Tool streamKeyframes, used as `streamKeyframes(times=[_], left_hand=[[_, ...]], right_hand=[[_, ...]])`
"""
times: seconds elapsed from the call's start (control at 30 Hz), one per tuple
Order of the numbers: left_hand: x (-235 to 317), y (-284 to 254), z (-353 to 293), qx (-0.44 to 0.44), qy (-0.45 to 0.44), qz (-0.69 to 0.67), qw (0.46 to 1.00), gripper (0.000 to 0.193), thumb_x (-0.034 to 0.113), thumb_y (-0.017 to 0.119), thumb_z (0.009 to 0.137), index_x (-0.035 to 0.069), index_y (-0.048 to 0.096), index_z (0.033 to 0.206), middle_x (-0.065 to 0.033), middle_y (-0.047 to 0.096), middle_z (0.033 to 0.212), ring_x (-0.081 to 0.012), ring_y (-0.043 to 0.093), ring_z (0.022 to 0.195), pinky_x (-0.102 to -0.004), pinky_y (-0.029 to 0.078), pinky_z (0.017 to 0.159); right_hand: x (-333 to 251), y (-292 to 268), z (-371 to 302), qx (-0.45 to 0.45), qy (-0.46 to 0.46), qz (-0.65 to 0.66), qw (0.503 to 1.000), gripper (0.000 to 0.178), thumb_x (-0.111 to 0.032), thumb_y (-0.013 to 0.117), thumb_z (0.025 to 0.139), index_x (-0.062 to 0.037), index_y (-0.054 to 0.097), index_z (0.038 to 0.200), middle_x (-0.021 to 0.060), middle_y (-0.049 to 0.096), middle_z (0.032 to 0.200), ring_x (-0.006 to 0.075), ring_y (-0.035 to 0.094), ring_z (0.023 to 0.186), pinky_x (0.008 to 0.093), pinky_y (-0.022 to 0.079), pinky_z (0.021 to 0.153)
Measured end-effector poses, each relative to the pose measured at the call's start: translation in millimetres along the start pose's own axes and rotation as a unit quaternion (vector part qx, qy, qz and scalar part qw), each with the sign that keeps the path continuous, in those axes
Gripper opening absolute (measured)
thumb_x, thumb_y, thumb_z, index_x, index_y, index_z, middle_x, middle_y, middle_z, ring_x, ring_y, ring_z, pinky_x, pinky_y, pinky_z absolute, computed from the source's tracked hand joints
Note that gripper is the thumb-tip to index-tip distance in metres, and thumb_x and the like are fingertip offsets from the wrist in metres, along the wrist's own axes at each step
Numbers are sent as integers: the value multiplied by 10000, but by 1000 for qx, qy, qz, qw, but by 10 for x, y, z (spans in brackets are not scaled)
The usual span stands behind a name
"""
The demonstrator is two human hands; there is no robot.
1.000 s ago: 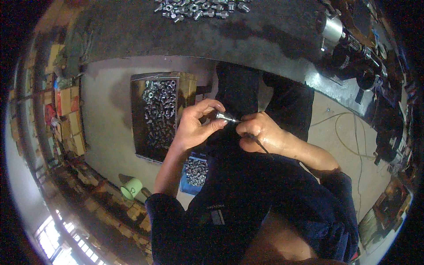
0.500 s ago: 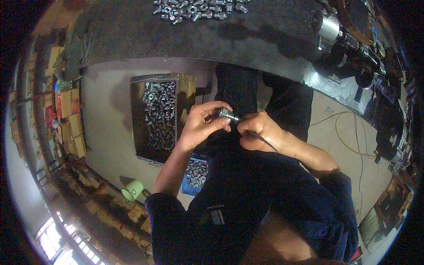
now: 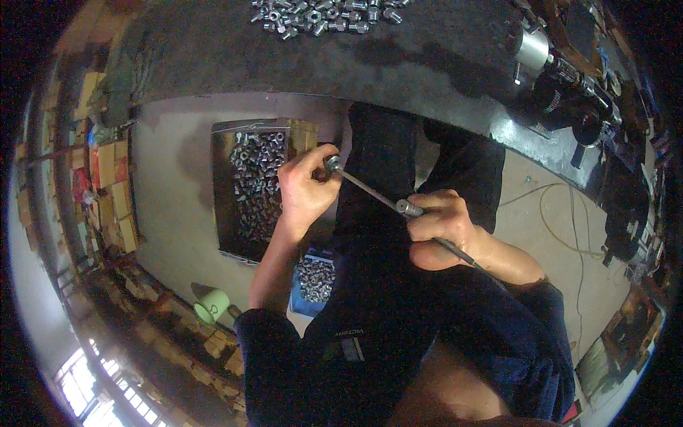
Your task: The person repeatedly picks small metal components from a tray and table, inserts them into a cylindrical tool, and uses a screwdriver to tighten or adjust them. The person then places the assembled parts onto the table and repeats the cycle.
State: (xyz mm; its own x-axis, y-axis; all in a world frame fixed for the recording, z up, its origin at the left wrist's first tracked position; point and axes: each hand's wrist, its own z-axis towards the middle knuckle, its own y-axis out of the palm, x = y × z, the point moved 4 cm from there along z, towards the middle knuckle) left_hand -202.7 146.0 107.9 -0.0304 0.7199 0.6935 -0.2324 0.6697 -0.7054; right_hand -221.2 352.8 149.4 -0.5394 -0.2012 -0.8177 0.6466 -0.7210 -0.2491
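Note:
My left hand (image 3: 306,188) is closed, its thumb and fingers pinching a small metal fitting (image 3: 332,164). A thin grey rod or hose (image 3: 370,188) slants from that fitting down to my right hand (image 3: 445,228). There, a ribbed metal cylinder (image 3: 409,208) sits at the curled fingers, in line with the thin length. My right fist is closed around the same piece, and a dark thin length (image 3: 473,263) leaves it toward the lower right. Whether these are one continuous piece is hidden inside the fist.
Under my left arm are an open box (image 3: 287,171) of metal fittings (image 3: 256,171) and a blue bin (image 3: 306,306) of small parts. More fittings (image 3: 327,16) lie piled on the dark bench (image 3: 299,67). A machine (image 3: 533,50) stands at right; a green bucket (image 3: 212,306) is lower left.
My hands have moved apart, the left one up and leftward, the right one down and rightward. The thin grey length now shows between them; before, the hex fitting was close to my right fingers.

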Motion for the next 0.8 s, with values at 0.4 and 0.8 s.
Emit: streamKeyframes(times=[0.4,0.8], left_hand=[[171,156,-7,-23,54,18,998,283,57,678,559,93,640,838,-53,542,555,-200,559,503,-313,442,487],[170,90,917,-31,44,48,997,183,114,678,676,100,649,857,-12,486,513,-49,444,475,-242,399,481]], right_hand=[[261,175,109,-91,104,-46,989,216,-93,638,555,-48,426,563,131,449,592,333,504,524,430,407,457],[-20,-311,-82,12,-65,-217,974,234,-92,622,486,-105,388,478,47,391,529,223,480,521,357,390,367]])
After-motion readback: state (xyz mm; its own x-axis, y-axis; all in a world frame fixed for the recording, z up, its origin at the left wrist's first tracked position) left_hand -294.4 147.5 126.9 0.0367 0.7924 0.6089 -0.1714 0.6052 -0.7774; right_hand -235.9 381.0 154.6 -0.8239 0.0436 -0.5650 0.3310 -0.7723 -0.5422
